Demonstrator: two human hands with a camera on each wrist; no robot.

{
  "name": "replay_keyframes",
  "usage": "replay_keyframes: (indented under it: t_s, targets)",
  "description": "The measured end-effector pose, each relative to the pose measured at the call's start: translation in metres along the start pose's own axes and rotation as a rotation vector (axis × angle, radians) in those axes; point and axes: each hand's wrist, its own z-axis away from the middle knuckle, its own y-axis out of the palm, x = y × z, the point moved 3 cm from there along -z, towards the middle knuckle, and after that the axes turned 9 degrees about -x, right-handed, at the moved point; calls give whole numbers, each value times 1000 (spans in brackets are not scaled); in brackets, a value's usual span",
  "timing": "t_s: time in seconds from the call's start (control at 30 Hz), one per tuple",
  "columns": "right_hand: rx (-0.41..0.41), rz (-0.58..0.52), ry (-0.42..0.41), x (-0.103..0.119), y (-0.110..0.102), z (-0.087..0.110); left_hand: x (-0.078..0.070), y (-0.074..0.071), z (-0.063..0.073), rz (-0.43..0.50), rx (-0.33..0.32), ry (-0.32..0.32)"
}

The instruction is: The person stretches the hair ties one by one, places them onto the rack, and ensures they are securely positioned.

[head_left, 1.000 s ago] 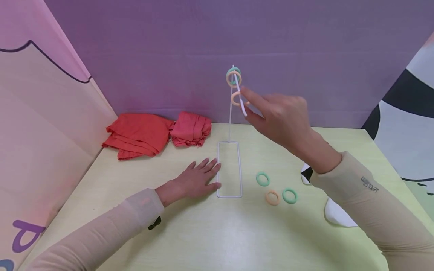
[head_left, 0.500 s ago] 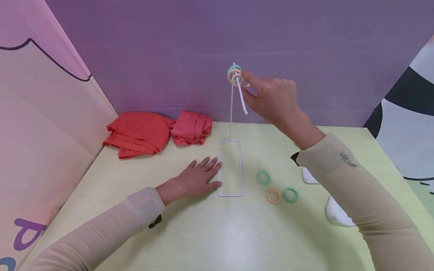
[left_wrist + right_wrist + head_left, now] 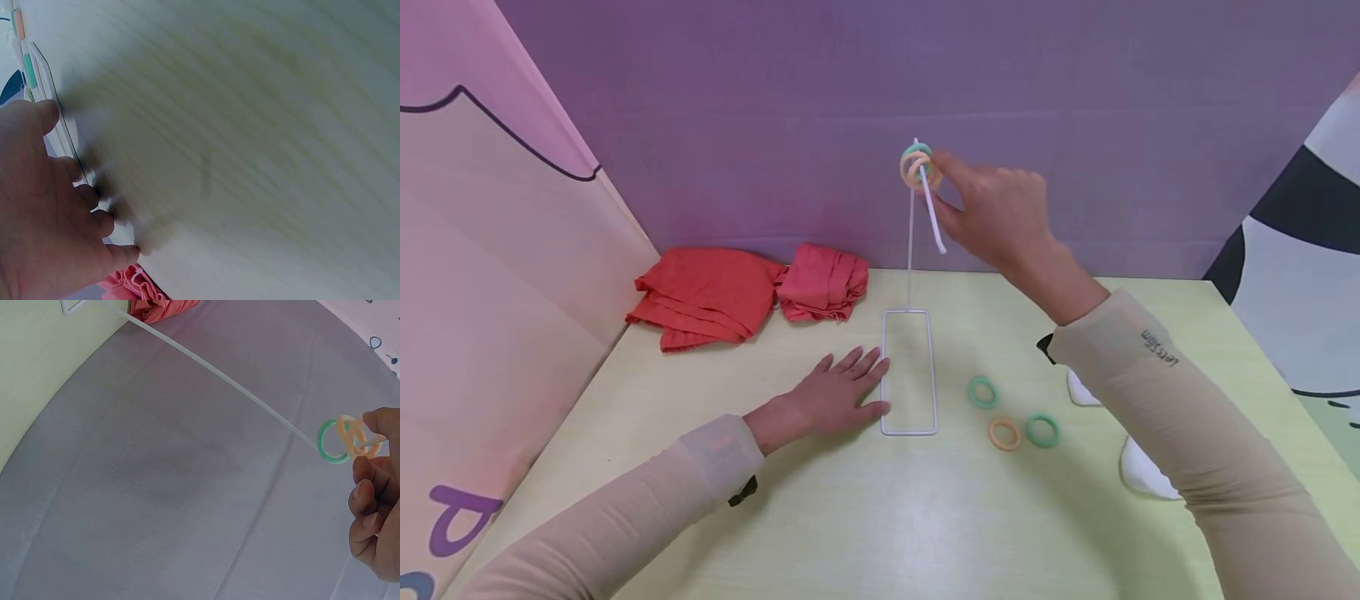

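Observation:
My right hand pinches a peach ring between thumb and forefinger, on the upper arm of a thin white wire stand. Beside it on the same arm hang a second peach ring and a green ring; the peach rings overlap in the right wrist view. Below, my left hand lies on the table with fingers spread, fingertips and thumb at the left side of the stand's rectangular base. Right of the base lie a green ring, a peach ring and another green ring.
Two red cloths, one wide and one bundled, lie at the table's back left. White objects sit partly hidden under the right forearm. A purple backdrop rises behind the table.
My right hand has moved up and back along the stand's arm, bringing the pinched peach ring from near the tip to the other rings. My left hand stays in place.

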Motion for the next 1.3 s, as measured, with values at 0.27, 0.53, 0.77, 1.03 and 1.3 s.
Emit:
replay_keyframes:
  t_s: [0.27, 0.53, 0.77, 1.03, 1.3]
  targets:
    - [190, 15, 60, -4, -35, 20, -1, -1, 0, -8, 3, 3]
    - [751, -86, 109, -2, -51, 104, 1, 1, 0, -3, 1, 5]
    - [1061, -142, 170, 0, -42, 172, 4, 2, 2, -6, 0, -2]
    - [1194, -203, 264, 0, -23, 197, 4, 1, 4, -1, 2, 0]
    - [1233, -237, 314, -1, -13, 200, 4, -1, 4, -4, -5, 0]
